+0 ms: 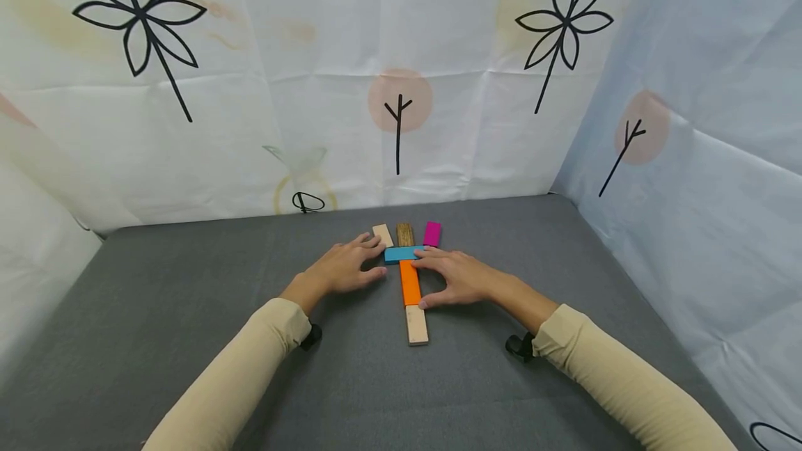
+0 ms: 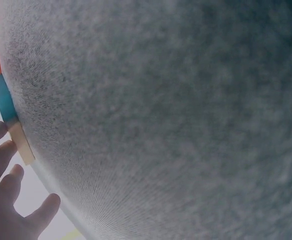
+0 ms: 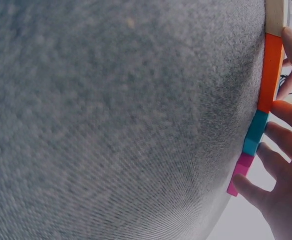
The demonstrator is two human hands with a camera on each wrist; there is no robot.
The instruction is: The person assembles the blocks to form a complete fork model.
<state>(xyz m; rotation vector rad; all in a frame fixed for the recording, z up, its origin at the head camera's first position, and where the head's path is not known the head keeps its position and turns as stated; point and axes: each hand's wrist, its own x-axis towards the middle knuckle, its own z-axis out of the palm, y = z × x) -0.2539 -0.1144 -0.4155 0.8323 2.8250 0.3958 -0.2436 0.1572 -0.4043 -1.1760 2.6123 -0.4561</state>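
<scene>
Several flat blocks lie in a figure on the grey cloth. A blue block point(image 1: 401, 255) lies crosswise, with an orange block point(image 1: 410, 284) and a pale wooden block point(image 1: 416, 326) in line below it. Above the blue one are another pale wooden block point(image 1: 383, 234), a brown patterned block point(image 1: 405, 234) and a magenta block point(image 1: 432, 234). My left hand point(image 1: 344, 268) has its fingers spread beside the upper pale block and the blue block's left end. With loosely bent fingers, my right hand point(image 1: 462, 277) touches the blue block's right end; its thumb is at the orange block's lower end.
A grey cloth surface point(image 1: 188, 298) spreads around the blocks. Behind it hangs a white printed cloth point(image 1: 326, 124), and another cloth wall point(image 1: 708, 228) rises on the right. Dark wrist cameras point(image 1: 519, 346) sit under both cuffs.
</scene>
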